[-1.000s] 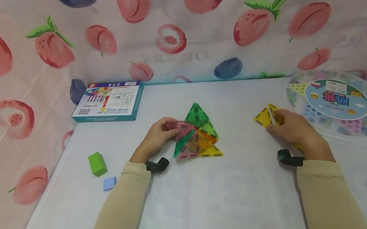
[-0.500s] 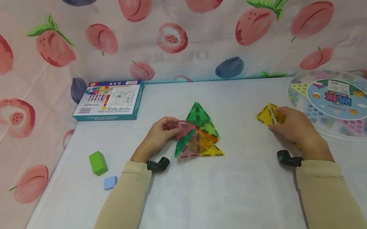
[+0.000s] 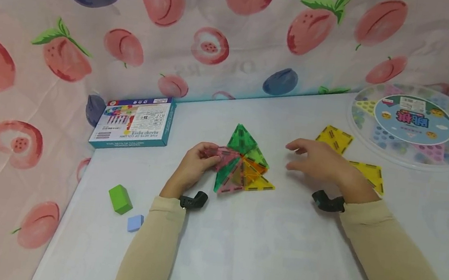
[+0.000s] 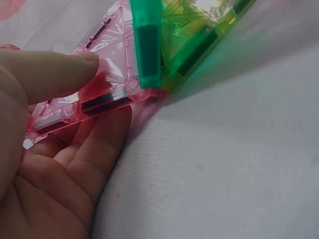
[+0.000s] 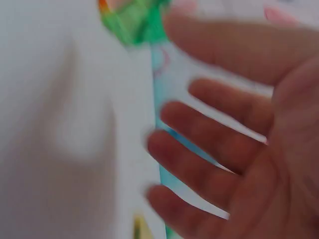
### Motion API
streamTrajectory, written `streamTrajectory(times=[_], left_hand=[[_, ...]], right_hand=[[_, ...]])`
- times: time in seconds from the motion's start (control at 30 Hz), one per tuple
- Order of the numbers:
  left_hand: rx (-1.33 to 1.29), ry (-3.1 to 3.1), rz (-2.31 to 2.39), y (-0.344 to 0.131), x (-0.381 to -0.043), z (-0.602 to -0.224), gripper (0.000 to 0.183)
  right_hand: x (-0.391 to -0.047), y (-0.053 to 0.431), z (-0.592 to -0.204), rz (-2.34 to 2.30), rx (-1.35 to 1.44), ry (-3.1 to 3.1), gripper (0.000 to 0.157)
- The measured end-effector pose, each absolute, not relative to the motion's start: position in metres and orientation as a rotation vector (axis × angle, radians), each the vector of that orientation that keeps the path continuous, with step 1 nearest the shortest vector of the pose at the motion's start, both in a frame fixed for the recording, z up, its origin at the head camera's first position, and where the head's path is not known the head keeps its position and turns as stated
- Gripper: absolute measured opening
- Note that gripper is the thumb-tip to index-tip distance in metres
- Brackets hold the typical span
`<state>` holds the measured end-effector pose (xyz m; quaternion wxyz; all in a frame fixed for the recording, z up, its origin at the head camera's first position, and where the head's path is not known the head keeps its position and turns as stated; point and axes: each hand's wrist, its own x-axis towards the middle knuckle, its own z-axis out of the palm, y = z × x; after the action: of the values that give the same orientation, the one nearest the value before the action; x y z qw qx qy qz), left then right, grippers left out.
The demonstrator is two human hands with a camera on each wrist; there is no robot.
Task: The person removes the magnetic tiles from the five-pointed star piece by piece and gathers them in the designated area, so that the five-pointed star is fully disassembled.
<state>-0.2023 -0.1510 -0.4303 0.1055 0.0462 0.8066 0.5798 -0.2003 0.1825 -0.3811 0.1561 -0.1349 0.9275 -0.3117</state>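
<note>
On the bench, left fingers pinch a translucent multicoloured tile cluster, right fingers spread apart, palm visible only in right wrist view.

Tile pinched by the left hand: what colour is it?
The tile is translucent pink, best seen in the left wrist view.

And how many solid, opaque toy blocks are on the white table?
2, both to the left of the tan left sleeve: a bright green rectangular block and a small pale blue cube. More may be hidden.
</note>
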Motion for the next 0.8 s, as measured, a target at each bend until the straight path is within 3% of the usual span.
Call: streamTrajectory(times=[0.27,0.47,0.8], left_hand=[[0.138,2.364,1.719,-0.150,-0.203,-0.430,0.030],[0.136,2.380,1.716,-0.152,-0.202,-0.430,0.030],[0.122,2.393,1.705,-0.151,-0.202,-0.430,0.030]], right_hand=[[-0.221,0.244,-0.391,-0.796,0.112,2.854,0.058],[-0.231,0.245,-0.402,-0.783,0.098,2.888,0.055],[-0.235,0.244,-0.406,-0.692,0.062,2.863,0.067]])
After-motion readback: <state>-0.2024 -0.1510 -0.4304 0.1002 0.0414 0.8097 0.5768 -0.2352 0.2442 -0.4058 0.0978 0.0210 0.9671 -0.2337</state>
